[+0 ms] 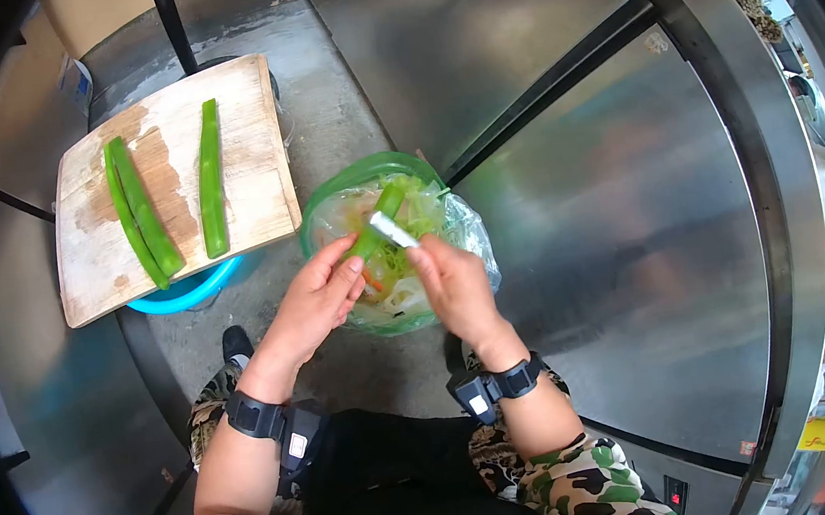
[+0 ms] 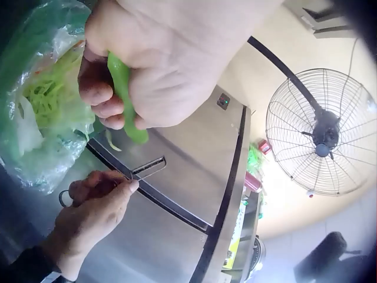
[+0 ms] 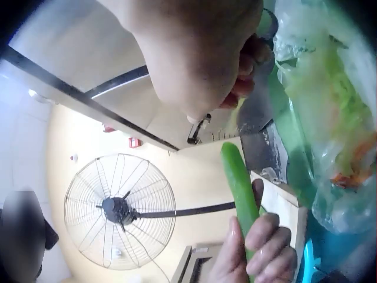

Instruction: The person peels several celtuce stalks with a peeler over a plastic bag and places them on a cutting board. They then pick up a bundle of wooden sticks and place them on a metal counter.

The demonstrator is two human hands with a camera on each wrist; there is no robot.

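Note:
My left hand (image 1: pixel 325 287) grips a smooth, pale-green vegetable stalk (image 3: pixel 238 177), its fingers wrapped round the lower part. The stalk's free end points away from me, over a bag of scraps (image 1: pixel 392 332). In my right hand (image 1: pixel 457 283) is a metal peeler (image 2: pixel 150 168) with a slotted blade, held by its handle; a ring shows at the handle's far end in the left wrist view. From the head view, the peeler's head overlaps the stalk. A thin strip of peel (image 2: pixel 112 141) hangs close by the stalk in the left wrist view.
Left of the bag, a wooden cutting board (image 1: pixel 244 84) bears a few long green stalks (image 1: pixel 210 178) and sits above a blue basin (image 1: pixel 197 292). Steel cabinet doors (image 1: pixel 618 206) stand close on the right. A wire-caged fan (image 2: pixel 321 130) shows in both wrist views.

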